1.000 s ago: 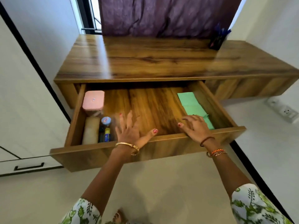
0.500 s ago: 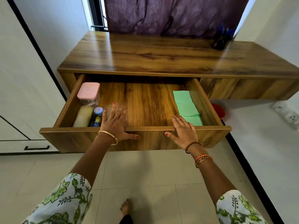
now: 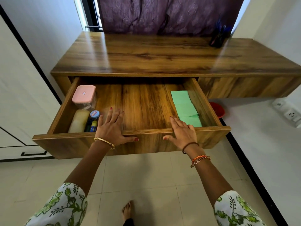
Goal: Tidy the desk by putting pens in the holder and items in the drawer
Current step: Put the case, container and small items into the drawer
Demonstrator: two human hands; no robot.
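The wooden drawer stands pulled out under the desk top. My left hand and my right hand both lie flat over its front edge, fingers straight inside, thumbs against the front panel. Inside at the left sit a pink-lidded box, a cream tube and small bottles. Green paper notes lie along the right side. A dark pen holder with blue pens stands at the desk's back right.
A purple curtain hangs behind the desk. A red tub sits on the floor under the desk's right part. White cabinet doors stand at the left, a wall socket at the right. My bare foot is on the tiles.
Both hands moved back from the drawer's inside onto its front edge. The drawer's front has shifted toward the desk, and my view has pulled back and lowered.
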